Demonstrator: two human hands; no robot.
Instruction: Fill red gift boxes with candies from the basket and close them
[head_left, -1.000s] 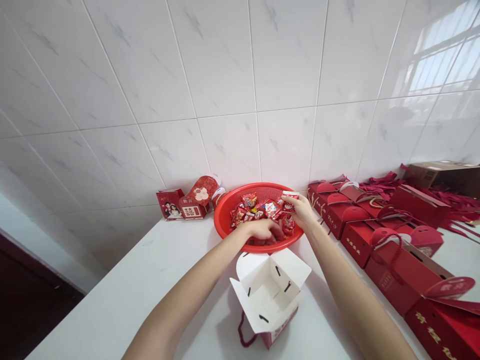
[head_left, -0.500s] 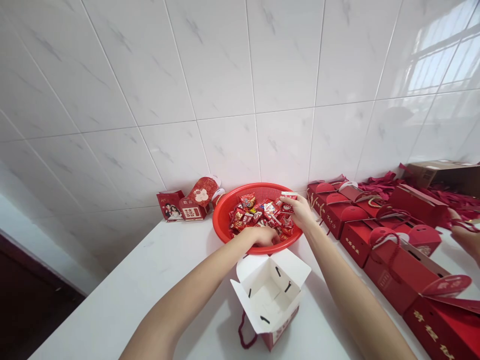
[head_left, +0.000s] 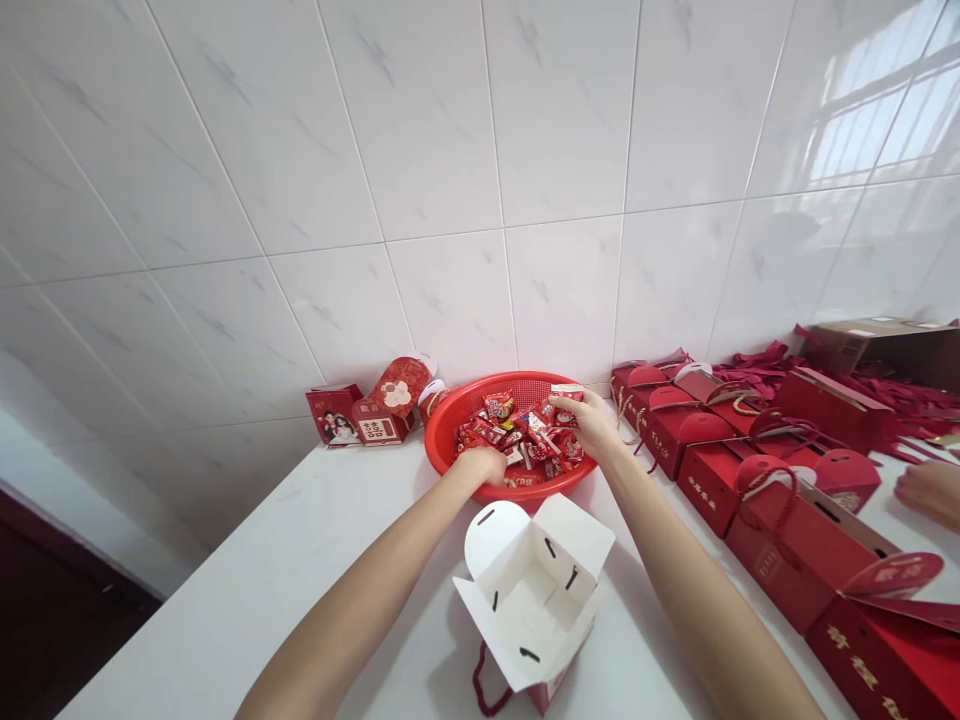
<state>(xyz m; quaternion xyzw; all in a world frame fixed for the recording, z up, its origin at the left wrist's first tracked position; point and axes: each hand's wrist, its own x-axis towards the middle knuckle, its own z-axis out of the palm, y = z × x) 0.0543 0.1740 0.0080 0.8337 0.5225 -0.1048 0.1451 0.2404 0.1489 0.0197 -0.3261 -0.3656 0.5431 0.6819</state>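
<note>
Head view, left hand: the left hand (head_left: 484, 465) dips over the near left rim of the red basket (head_left: 444, 432); its fingertips are hidden among the contents, so whether they grip anything cannot be told.
Head view, right hand: the right hand (head_left: 594, 422) is over the basket's right side, thumb and fingers pinching a small red-and-white packet (head_left: 566, 391).
Basket: round, with a perforated wall, standing on the white tabletop (head_left: 300, 580) near the tiled wall (head_left: 450, 150).
Sweets: a loose heap of wrapped sweets (head_left: 540, 430), mostly red, lies in the basket between the hands.
White-lined box: the open box (head_left: 540, 600) stands just in front of the basket, between the forearms, its flaps spread outward and short dark marks on its inner sides; a dark red cord (head_left: 484, 680) loops from its left side.
Left of basket: a red card (head_left: 335, 418) printed with figures stands beside a patterned red box (head_left: 386, 420).
Right side: red boxes (head_left: 795, 525) with rounded tabs and cord handles run along the table.
Far right: another person's hand (head_left: 930, 490) reaches in at the edge; behind are dark red ribbons (head_left: 761, 365) and a brown carton (head_left: 855, 345).
</note>
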